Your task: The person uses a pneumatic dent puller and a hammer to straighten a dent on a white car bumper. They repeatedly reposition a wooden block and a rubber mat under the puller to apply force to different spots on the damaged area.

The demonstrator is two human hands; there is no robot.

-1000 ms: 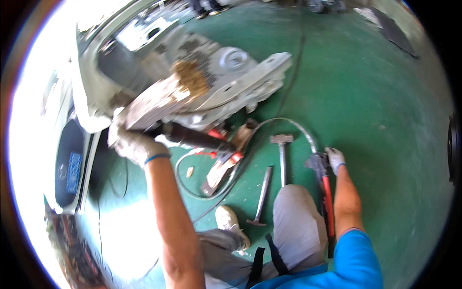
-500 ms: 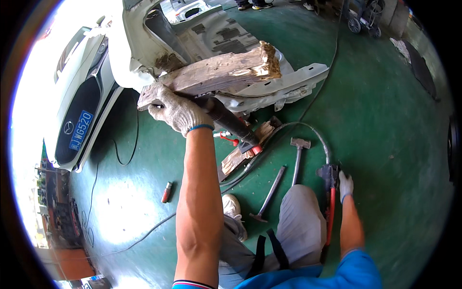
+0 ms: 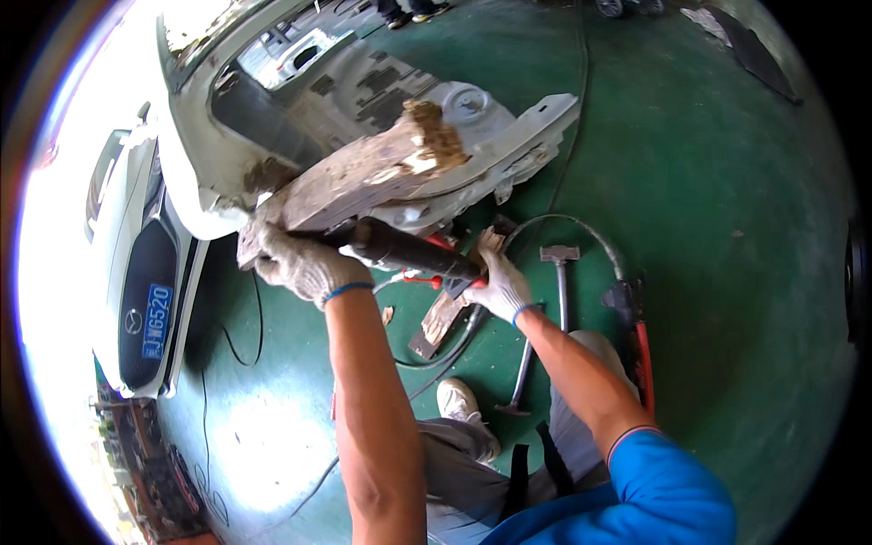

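Observation:
My left hand (image 3: 313, 268), in a knitted work glove, is closed around the near left end of a rough wooden beam (image 3: 350, 182). The beam lies tilted against a white cut-off car body section (image 3: 232, 136), its broken end up to the right. Under it a black hydraulic ram (image 3: 409, 251) slants down to the right. My gloved right hand (image 3: 501, 286) is closed on the ram's lower, red-tipped end; its fingertips are partly hidden. Beneath that end a splintered wooden board (image 3: 440, 320) lies on the floor.
A sledgehammer (image 3: 560, 263) and a second hammer (image 3: 520, 377) lie near my knees. Right of them is a hand pump (image 3: 629, 304) with a red handle, its hose (image 3: 581, 225) curving toward the ram. A white car (image 3: 150, 263) stands at left. Another person's feet (image 3: 413, 15) show at the back.
My right hand has left the pump at the right and come across to the ram's lower end. My left hand keeps hold of the beam. The view has shifted.

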